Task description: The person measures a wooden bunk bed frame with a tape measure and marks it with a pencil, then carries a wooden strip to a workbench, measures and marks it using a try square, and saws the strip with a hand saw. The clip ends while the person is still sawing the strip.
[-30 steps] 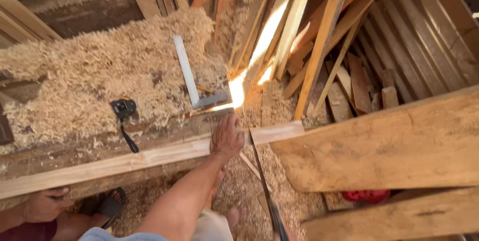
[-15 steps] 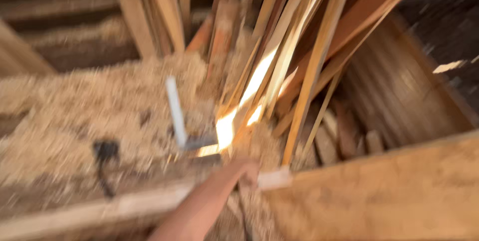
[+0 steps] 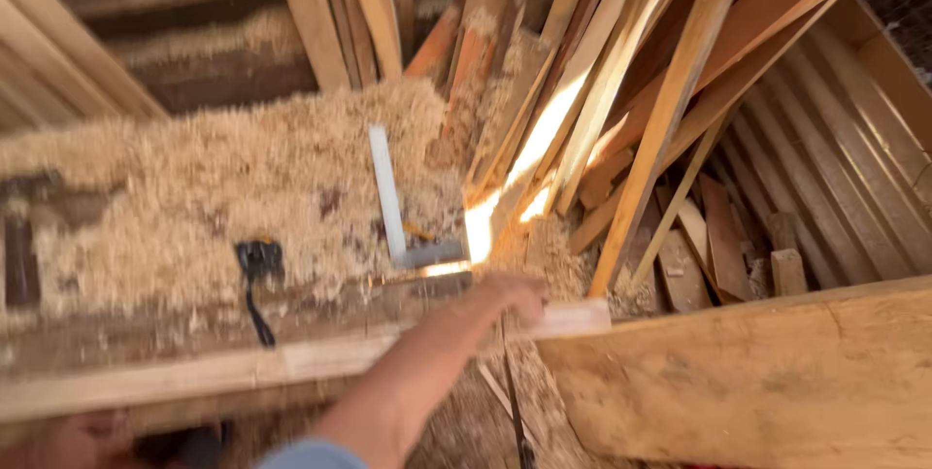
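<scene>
A long pale wooden strip [image 3: 291, 362] runs from the lower left to the middle of the head view. My right hand [image 3: 510, 296] lies on its right end, with the fingers curled over the far edge. Just beyond the hand, a metal try square [image 3: 388, 197] rests on a sawdust-covered bench [image 3: 175, 187]. Only a blurred patch of my left hand [image 3: 68, 440] shows at the bottom left, below the strip, and its grip is hidden.
A small black tool [image 3: 257, 260] lies on the bench's near edge. Several planks and offcuts [image 3: 621, 110] lean in a pile at the back right. A wide pale board [image 3: 757, 382] crosses the lower right. Sawdust covers the floor below.
My right hand has slid along the strip to its right end. The view has tilted up and most of my left hand has dropped out of it.
</scene>
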